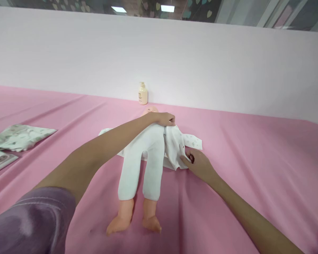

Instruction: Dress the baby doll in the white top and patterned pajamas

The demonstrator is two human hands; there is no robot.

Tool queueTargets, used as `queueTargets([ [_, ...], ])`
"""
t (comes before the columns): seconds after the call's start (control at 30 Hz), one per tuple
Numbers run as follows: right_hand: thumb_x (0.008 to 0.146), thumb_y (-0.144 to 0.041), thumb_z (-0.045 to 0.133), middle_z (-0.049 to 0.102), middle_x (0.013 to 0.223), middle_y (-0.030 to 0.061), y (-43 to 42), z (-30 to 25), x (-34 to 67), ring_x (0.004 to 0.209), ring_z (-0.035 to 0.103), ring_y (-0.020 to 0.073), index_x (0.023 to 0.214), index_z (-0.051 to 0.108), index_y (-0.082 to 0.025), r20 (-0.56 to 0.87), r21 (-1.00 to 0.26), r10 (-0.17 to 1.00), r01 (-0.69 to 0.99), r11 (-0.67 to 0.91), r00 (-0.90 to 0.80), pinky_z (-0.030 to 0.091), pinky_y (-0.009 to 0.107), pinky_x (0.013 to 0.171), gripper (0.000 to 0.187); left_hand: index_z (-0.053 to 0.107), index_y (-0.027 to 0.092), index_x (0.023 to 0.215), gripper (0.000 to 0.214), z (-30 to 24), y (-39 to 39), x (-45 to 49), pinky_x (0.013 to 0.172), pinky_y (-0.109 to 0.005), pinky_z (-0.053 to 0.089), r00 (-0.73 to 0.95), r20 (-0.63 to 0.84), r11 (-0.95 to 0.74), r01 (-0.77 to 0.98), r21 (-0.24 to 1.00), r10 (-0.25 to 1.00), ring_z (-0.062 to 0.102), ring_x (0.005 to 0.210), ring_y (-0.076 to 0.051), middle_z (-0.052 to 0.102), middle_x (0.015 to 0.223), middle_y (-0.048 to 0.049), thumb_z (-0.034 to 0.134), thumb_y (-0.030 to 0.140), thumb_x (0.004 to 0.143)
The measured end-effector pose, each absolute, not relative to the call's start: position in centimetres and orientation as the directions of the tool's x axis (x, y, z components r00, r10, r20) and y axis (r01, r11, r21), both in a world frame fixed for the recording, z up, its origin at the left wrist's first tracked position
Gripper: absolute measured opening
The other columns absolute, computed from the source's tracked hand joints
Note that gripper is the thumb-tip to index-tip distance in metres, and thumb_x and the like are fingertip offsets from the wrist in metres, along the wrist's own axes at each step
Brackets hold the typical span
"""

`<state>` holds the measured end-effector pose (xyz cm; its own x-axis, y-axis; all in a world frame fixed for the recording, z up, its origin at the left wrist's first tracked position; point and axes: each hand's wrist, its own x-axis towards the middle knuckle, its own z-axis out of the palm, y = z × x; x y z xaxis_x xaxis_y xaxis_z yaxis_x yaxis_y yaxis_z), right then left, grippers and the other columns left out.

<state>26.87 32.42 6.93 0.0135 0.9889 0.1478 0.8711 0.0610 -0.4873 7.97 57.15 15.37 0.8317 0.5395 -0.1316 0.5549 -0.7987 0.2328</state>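
Note:
A baby doll (149, 220) lies on its back, bare feet toward me and its head partly hidden behind my left forearm. White padding or trousers (153, 173) cover its legs and body. Spread under and beside it is a white baby shirt (175, 148), with one small-print sleeve (193, 141) reaching out to the right. My left hand (166, 119) is closed at the shirt's upper edge, over the doll's chest; its fingertips are hidden. Lower down, my right hand (200, 164) pinches the shirt's bottom right edge between thumb and fingers.
A cream pump bottle (142, 94) stands beyond the doll's head, against the white wall (159, 56). Folded printed cloth (21, 135) and a white folded piece (0, 160) lie at the left. Pink cloth (241, 158) with soft wrinkles covers the surface.

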Motion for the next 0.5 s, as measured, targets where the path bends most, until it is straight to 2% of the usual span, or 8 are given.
queueTargets([
  [0.13,0.096,-0.057,0.054,0.051,0.071,-0.001,32.4,7.8,28.3,0.065,0.046,0.0168,0.075,0.042,-0.024,0.048,-0.6,0.997,0.8,-0.014,0.054,0.035,0.031,0.061,0.042,0.057,0.022,0.129,0.042,14.7,57.3,8.0,0.095,-0.032,0.049,0.831,-0.065,-0.78,0.544,0.309,0.553,0.064,0.114,-0.023,0.069,0.135,-0.0117,0.044,0.051,0.101],
  [0.27,0.091,-0.062,0.064,0.057,0.073,0.0002,32.0,8.6,29.4,0.065,0.05,0.0179,0.075,0.044,-0.024,-0.004,-0.564,0.998,0.824,-0.06,0.07,0.038,0.032,0.06,0.046,0.057,0.021,0.127,0.042,14.1,57.3,8.4,0.091,-0.034,0.049,0.818,-0.056,-0.763,0.556,0.33,0.572,0.066,0.108,-0.024,0.07,0.13,-0.0127,0.045,0.052,0.101],
  [0.33,0.089,-0.065,0.068,0.065,0.085,0.0036,32.0,8.7,29.6,0.075,0.059,0.022,0.082,0.05,-0.025,0.039,-0.536,0.995,0.842,-0.059,0.095,0.044,0.034,0.065,0.044,0.06,0.02,0.122,0.046,14.2,57.4,8.6,0.09,-0.036,0.049,0.809,-0.083,-0.751,0.575,0.324,0.583,0.067,0.105,-0.026,0.071,0.128,-0.0133,0.046,0.057,0.1],
  [0.4,0.088,-0.069,0.067,0.07,0.102,0.0088,32.4,8.7,29.9,0.093,0.064,0.0286,0.094,0.057,-0.024,0.143,-0.52,0.978,0.852,-0.054,0.149,0.049,0.038,0.075,0.046,0.065,0.022,0.119,0.05,14.4,57.5,8.6,0.092,-0.037,0.049,0.807,-0.154,-0.743,0.586,0.322,0.57,0.067,0.107,-0.027,0.072,0.131,-0.0124,0.049,0.064,0.096],
  [0.5,0.095,-0.069,0.057,0.068,0.125,0.0157,34.0,8.2,31.3,0.121,0.058,0.0367,0.117,0.062,-0.022,0.295,-0.477,0.932,0.878,-0.048,0.211,0.05,0.048,0.096,0.052,0.069,0.025,0.121,0.056,14.7,57.7,8.4,0.097,-0.036,0.049,0.817,-0.261,-0.748,0.576,0.329,0.514,0.065,0.118,-0.028,0.07,0.141,-0.0095,0.056,0.069,0.09],
])
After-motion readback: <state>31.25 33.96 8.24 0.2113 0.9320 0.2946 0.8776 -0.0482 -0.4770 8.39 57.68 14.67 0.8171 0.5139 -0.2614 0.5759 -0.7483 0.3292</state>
